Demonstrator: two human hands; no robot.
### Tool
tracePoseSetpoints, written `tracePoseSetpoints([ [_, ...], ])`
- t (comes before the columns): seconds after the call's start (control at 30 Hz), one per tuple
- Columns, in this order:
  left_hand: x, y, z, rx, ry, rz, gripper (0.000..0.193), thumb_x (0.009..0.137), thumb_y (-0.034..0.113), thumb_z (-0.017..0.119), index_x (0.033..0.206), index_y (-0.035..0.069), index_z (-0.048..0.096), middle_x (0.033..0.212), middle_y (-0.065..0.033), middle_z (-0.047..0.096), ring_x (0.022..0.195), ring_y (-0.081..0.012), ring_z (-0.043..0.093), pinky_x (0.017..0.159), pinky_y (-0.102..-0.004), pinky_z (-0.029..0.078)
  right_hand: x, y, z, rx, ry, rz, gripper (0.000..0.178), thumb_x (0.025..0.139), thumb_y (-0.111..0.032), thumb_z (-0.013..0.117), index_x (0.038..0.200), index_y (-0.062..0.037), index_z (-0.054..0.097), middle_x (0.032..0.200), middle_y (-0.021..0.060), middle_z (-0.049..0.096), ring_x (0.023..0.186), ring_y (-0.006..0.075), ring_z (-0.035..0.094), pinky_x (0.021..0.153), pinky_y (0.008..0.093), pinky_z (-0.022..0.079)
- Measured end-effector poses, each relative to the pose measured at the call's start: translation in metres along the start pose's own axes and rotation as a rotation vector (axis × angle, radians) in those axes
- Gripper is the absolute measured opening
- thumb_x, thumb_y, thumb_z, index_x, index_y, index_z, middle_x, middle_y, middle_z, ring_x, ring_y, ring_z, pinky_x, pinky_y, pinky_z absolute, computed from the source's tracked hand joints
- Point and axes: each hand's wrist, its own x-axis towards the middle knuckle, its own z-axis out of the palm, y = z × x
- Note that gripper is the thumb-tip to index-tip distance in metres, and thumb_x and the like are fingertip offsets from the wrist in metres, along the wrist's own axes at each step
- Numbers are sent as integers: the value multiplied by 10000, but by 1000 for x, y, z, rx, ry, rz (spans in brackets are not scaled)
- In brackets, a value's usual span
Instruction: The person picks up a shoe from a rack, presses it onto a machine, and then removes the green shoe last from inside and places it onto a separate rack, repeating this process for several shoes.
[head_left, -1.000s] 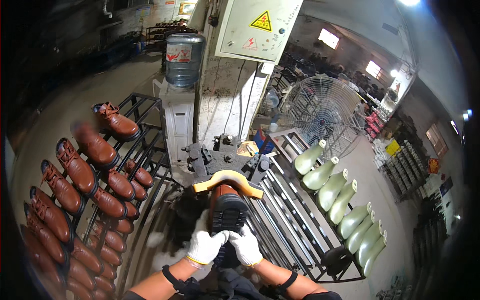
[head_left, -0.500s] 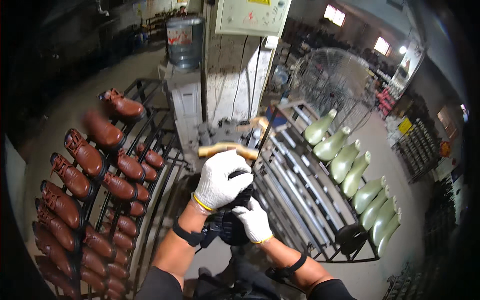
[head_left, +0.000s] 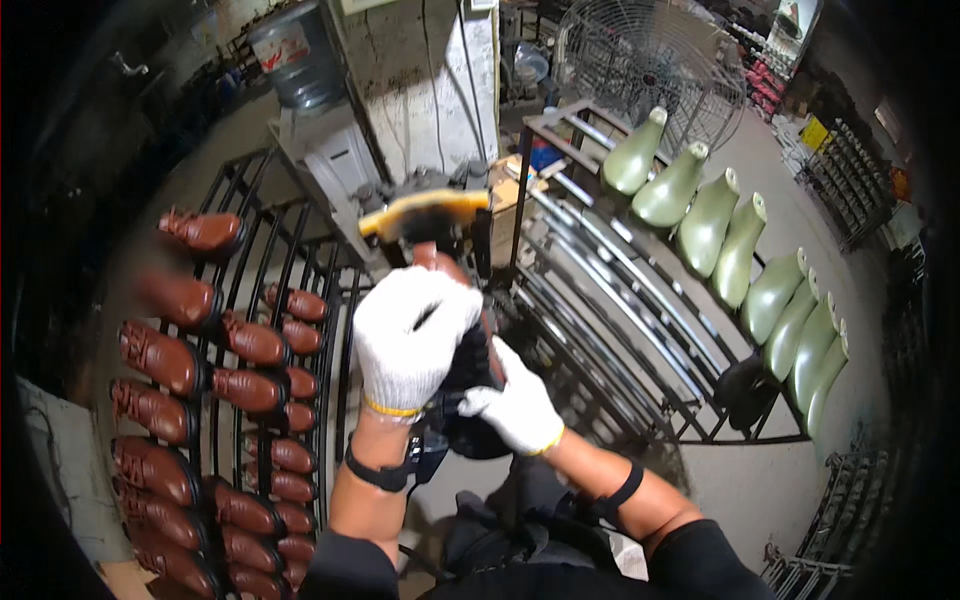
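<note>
A brown leather shoe (head_left: 452,266) with black parts is in front of me, largely hidden by my gloves. Wrapped over its upper side is my left hand (head_left: 415,330), in a white knit glove with a yellow cuff. Lower and to the right, my right hand (head_left: 522,405), gloved alike, grips the shoe's near part with the thumb pointing left. Just beyond the shoe stands a dark machine with a curved yellow edge (head_left: 425,206). A black rounded object (head_left: 475,435) lies beneath the hands; its kind is unclear.
A black rack with several brown lace-up shoes (head_left: 160,357) stands at left. At right, a metal rack (head_left: 610,325) bears several green shoe lasts (head_left: 706,225). Behind are a pillar (head_left: 400,90), a water dispenser (head_left: 340,160) and a large caged fan (head_left: 650,75).
The view has tilted down and turned. Brown leather of the shoe now shows beyond my left hand and beside my right. Both hands still hold it.
</note>
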Motion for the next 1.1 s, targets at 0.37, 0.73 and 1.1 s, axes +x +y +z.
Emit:
tracePoseSetpoints([
  [0.37,-97,25,-35,164,-63,78,354,810,171,883,1109,25,762,1155,-199,757,1055,-385,727,979,-523,553,-33,6,11,124,34,-105,974,893,-58,870,1650,34,263,1416,187,643,1034,210,744,906,371,619],
  [0.73,-39,8,-25,-236,-48,-248,433,710,149,938,1098,33,784,1019,-122,755,927,-312,723,926,-411,559,-27,-26,24,433,21,203,763,854,-133,918,1491,19,526,1344,93,691,1220,151,640,1069,337,521],
  [1.1,-50,7,-23,-156,-51,-310,423,716,221,894,1078,32,786,940,-134,742,903,-286,739,822,-381,576,-65,31,57,196,142,149,834,765,-378,983,1402,-16,584,1181,156,762,1099,225,723,974,384,571],
])
